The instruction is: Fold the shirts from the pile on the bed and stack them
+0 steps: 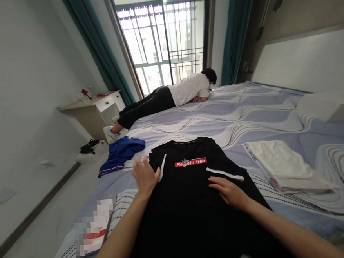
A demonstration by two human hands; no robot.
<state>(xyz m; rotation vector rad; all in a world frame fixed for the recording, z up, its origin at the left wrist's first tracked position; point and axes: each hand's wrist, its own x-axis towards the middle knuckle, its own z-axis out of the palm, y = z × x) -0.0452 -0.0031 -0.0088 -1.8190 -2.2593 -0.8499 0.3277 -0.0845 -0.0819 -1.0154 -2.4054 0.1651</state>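
Observation:
A black T-shirt (186, 206) lies spread on the bed, its collar toward the far side and a red "Remain free" print across the chest. White trim strips show on both sleeves, which lie over the body of the shirt. My left hand (145, 174) is at the shirt's left sleeve edge, fingers spread, the thumb near the white strip. Over on the right, my right hand (227, 190) rests with fingers stretched out on the black cloth, just below the other white strip. Neither hand shows cloth gripped in it.
A blue garment (122, 152) lies crumpled at the bed's left edge. Folded white cloth (283, 162) is on the right of the patterned bed sheet (230, 121). A blurred booklet-like item (96, 228) lies near left. Farther back, a person (184, 91) lies across the bed beside a desk (99, 104).

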